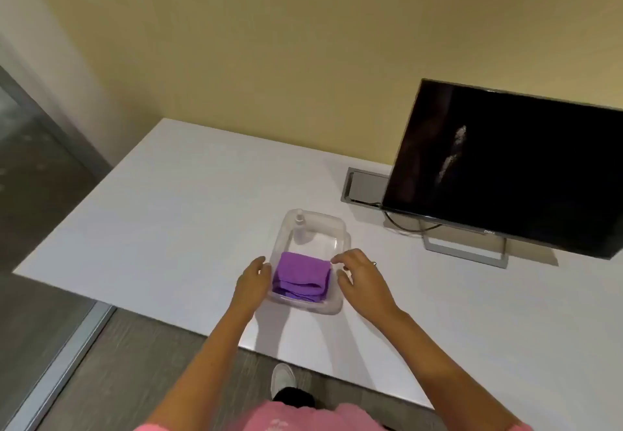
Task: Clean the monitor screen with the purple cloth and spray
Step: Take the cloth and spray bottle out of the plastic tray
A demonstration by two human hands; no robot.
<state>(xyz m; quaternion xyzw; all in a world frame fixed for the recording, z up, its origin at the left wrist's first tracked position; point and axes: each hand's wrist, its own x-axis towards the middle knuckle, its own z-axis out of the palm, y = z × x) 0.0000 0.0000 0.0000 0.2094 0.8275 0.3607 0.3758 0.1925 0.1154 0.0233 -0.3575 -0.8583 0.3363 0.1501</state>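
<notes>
A folded purple cloth (301, 277) lies in the near end of a clear plastic bin (340, 228) on the white table. A small clear spray bottle (301, 227) stands upright in the bin's far left corner. The dark monitor screen (512, 164) stands at the right, with a whitish smear near its middle. My left hand (253, 282) rests against the bin's left side, fingers loosely apart. My right hand (362, 279) hovers at the bin's right rim with fingers spread, holding nothing.
The white table (175, 215) runs from the wall to a near edge just in front of me. A grey cable hatch (365, 186) sits behind the monitor's left corner, with a cable by the grey stand (467, 252). A glass partition stands at the left.
</notes>
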